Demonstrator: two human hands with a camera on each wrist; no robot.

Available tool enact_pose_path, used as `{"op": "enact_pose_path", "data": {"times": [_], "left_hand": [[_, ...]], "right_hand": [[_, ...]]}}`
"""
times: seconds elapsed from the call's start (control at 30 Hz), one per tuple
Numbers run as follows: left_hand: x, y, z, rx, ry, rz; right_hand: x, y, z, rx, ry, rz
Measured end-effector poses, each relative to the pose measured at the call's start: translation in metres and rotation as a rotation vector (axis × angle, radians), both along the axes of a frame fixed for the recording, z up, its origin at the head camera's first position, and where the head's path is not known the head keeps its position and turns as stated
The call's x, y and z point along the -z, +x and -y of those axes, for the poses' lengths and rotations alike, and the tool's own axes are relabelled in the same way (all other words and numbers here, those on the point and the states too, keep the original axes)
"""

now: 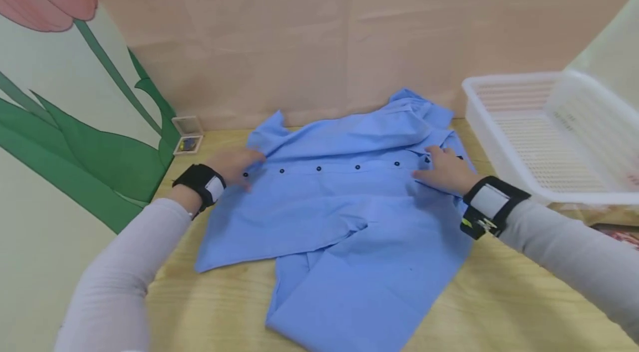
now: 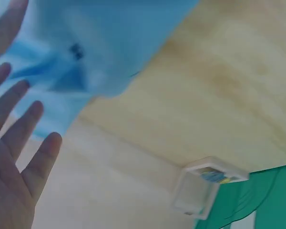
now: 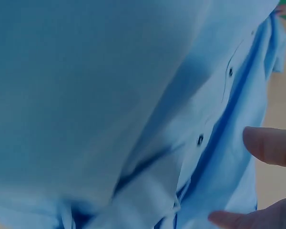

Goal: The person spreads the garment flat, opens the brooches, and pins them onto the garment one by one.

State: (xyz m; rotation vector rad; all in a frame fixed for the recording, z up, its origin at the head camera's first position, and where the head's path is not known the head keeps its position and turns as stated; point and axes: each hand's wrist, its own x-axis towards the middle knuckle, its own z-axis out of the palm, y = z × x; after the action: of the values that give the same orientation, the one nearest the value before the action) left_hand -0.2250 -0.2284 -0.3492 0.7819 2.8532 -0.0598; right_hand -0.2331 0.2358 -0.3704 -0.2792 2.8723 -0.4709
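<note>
A light blue button-up shirt (image 1: 319, 213) lies spread sideways on the wooden table, a row of dark buttons (image 1: 319, 168) running across it. Its lower part folds over toward the front. My left hand (image 1: 233, 166) is at the shirt's left end; in the left wrist view its fingers (image 2: 35, 157) are spread and straight beside the cloth. On the right side, my right hand (image 1: 446, 171) is over the shirt near the end of the button row. Thumb and finger stand apart in the right wrist view, with no cloth pinched between them.
A white plastic basket (image 1: 519, 174) stands at the right. At the back left is a small open white box (image 1: 188, 144) with something colourful inside. A wall rises behind the table (image 1: 494, 296), and a tulip-printed panel (image 1: 60, 119) borders the left. A dark-edged item (image 1: 619, 233) lies below the basket.
</note>
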Motion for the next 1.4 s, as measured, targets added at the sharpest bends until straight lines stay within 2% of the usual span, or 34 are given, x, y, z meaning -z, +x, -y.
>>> {"op": "enact_pose_path", "data": {"times": [0.1, 0.17, 0.33, 0.47, 0.63, 0.77, 0.97, 1.2, 1.4], "left_hand": [[0.012, 0.006, 0.008, -0.053, -0.027, 0.110], [0.019, 0.008, 0.012, -0.073, -0.059, 0.154], [0.024, 0.013, 0.014, -0.101, -0.083, 0.179], [0.022, 0.019, 0.013, -0.109, -0.096, 0.181], [0.022, 0.026, 0.009, -0.112, -0.094, 0.170], [0.023, 0.028, 0.006, -0.104, -0.105, 0.119], [0.021, 0.035, -0.004, -0.077, -0.123, 0.087], [0.027, 0.046, -0.016, -0.044, -0.141, 0.046], [0.021, 0.061, -0.033, -0.026, -0.109, 0.042]], "right_hand": [[0.000, 0.007, 0.010, 0.042, -0.046, 0.110], [0.002, 0.009, 0.017, 0.038, -0.085, 0.196], [0.010, 0.007, 0.030, 0.022, -0.114, 0.345], [0.017, -0.001, 0.041, 0.037, -0.031, 0.376], [0.023, -0.018, 0.042, 0.015, 0.075, 0.312], [0.021, -0.030, 0.036, 0.003, 0.128, 0.250], [0.019, -0.044, 0.031, -0.016, 0.133, 0.251], [0.030, -0.066, 0.020, -0.076, 0.144, 0.160], [0.020, -0.077, 0.017, -0.120, 0.145, 0.184]]}}
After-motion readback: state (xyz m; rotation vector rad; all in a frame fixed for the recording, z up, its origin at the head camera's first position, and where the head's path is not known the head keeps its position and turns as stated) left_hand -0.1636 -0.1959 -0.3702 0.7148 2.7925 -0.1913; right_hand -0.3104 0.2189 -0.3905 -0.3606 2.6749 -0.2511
